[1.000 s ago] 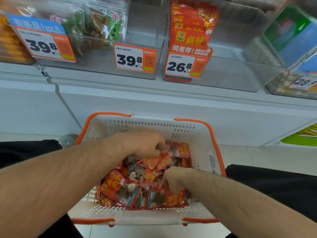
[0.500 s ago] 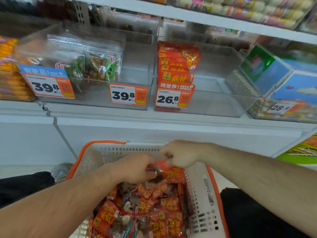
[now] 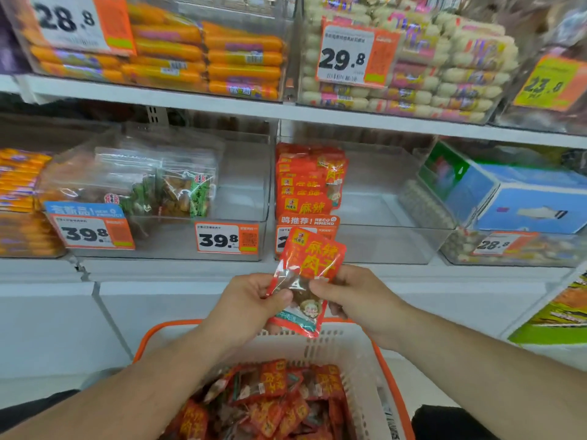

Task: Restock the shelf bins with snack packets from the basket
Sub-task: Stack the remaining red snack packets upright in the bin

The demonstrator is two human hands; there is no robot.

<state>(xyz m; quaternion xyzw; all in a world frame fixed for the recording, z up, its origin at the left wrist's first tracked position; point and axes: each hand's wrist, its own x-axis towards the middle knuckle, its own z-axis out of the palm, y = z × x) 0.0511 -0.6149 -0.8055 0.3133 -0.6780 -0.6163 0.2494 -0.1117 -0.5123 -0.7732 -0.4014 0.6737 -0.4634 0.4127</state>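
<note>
A red snack packet (image 3: pixel 309 277) with yellow characters and a clear window is held upright above the basket. My left hand (image 3: pixel 251 300) pinches its left edge and my right hand (image 3: pixel 355 296) pinches its right edge. Below them stands the white basket with an orange rim (image 3: pixel 390 395), holding several more red packets (image 3: pixel 273 398). Straight ahead on the lower shelf is a clear bin (image 3: pixel 381 246) with a short stack of the same red packets (image 3: pixel 308 182) at its left side; the rest of that bin is bare.
Left of that bin, a clear bin (image 3: pixel 241 204) holds bagged snacks, price tag 39.8. At the right sits a bin with a blue box (image 3: pixel 521 198). The upper shelf (image 3: pixel 286 111) carries bins of orange sausages and pale wrapped snacks. A white cabinet face runs below.
Both hands have come up out of the basket with one red packet, now held between them in front of the lower shelf. The view has tilted up to show the upper shelf.
</note>
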